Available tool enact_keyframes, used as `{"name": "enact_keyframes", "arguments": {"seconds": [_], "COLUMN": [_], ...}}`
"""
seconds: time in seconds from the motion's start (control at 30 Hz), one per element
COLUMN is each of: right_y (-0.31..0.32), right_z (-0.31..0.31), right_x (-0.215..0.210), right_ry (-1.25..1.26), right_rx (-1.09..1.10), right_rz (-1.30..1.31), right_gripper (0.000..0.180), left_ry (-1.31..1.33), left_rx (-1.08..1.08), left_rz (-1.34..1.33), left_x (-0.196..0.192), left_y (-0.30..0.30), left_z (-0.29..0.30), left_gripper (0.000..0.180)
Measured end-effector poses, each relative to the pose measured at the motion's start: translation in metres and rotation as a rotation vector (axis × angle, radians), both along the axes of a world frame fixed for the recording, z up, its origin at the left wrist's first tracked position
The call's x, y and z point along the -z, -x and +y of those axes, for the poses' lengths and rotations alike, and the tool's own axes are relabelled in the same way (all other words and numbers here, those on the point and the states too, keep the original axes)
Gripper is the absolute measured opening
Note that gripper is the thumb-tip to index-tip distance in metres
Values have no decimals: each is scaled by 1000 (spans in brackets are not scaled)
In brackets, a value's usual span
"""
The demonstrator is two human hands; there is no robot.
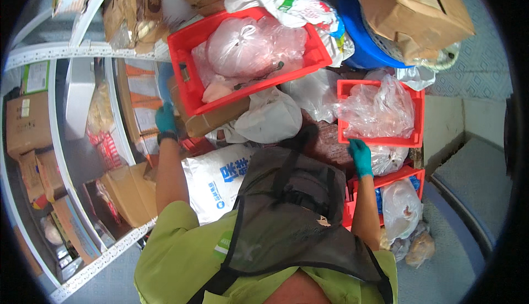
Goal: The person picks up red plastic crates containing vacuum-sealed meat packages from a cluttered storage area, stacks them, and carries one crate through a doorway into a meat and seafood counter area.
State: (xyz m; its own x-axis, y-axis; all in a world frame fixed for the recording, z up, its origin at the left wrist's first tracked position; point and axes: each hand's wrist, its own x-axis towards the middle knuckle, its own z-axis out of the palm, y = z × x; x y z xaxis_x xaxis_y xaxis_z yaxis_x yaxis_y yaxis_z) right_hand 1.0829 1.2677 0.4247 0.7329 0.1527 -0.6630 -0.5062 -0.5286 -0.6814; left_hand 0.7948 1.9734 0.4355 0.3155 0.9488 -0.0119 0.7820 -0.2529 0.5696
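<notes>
Both my hands wear teal gloves and are spread wide apart. My left hand (165,119) is by the left end of a long cardboard box (217,118), close to the shelf; its fingers do not show clearly. Above that box, a large red crate (250,86) sits slightly tilted, with pink-looking bagged goods (239,42) in it. My right hand (361,157) is at the near left corner of a smaller red crate (380,140), fingers stretched toward its rim. A crumpled clear plastic bag (380,106) fills that crate.
On the left stand white metal shelves (66,166) with cardboard boxes. A white printed sack (215,180) lies before me. Another red crate (419,178) and a clear bag (401,207) are at right. Behind are a blue tub (352,15) and a large carton (410,15).
</notes>
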Motion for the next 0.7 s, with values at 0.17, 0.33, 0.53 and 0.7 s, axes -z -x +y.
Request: {"name": "enact_keyframes", "arguments": {"seconds": [0.17,0.33,0.53,0.7], "right_y": [-119,-229,-312,-333], "right_z": [125,237,311,319], "right_x": [46,104,183,216], "right_ry": [-7,47,-44,228], "right_rx": [-381,-374,-330,-553], "right_rz": [-751,-857,-486,-761], "right_gripper": [20,37,60,56], "left_ry": [365,405,196,415], "left_rx": [-193,-76,56,46], "left_rz": [-322,-465,-306,-475], "left_x": [-15,17,29,22], "left_y": [-109,-151,-144,-136], "left_z": [16,19,37,25], "left_gripper": [36,32,23,21]}}
